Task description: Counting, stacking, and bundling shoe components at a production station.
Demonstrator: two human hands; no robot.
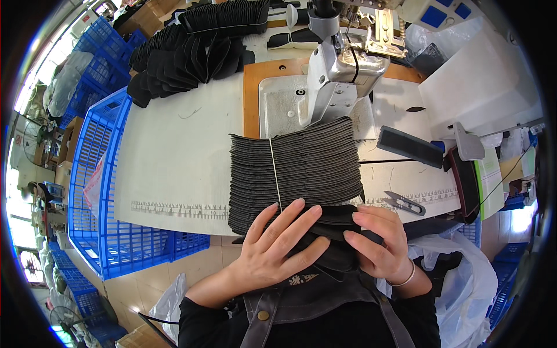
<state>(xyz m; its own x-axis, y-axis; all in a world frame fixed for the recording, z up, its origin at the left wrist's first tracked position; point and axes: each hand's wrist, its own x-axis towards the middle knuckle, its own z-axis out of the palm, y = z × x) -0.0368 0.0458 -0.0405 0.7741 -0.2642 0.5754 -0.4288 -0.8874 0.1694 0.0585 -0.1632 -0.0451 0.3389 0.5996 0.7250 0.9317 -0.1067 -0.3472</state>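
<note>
Black stack (319, 168) reaches the worktop's (180, 156) near edge. The left hand (275, 249) rests on it, fingers apart; the right hand (386, 243) pinches some flat pieces (339, 215). Best press softly, so the white string (274, 173) won't slip.

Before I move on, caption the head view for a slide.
Left hand and right hand handle stacked black pieces in front of a sewing machine.

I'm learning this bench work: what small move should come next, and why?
Perhaps the right hand should ease the nearest black pieces apart while the left hand steadies the black bundle: the right touches those pieces, and the left rests on the bundle near its white tie.
</note>
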